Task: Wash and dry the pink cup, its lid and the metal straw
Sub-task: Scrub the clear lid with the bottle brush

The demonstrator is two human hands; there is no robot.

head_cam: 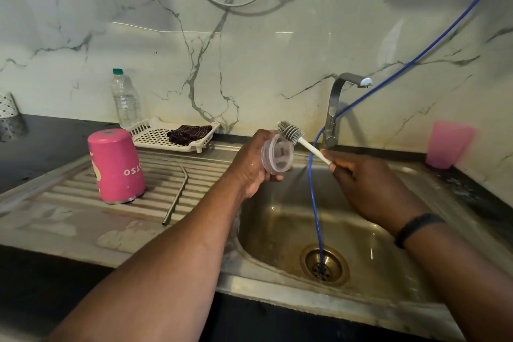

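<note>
The pink cup (116,165) stands upside down on the ribbed steel drainboard (69,197), left of the sink. Just to its right lies the bent metal straw (176,197), also on the ribs. My left hand (251,166) grips the clear round lid (278,153) on edge above the sink's left rim. A white-handled brush (294,136) is held by its handle in my right hand (366,183); its grey bristle head touches the lid's upper edge.
The steel sink basin (277,225) has a brass drain, and a blue hose (313,197) runs down into it past the tap (337,108). A white tray (155,134) holds a dark cloth (188,133). A water bottle (125,98) stands behind it; a pink tumbler (447,144) stands far right.
</note>
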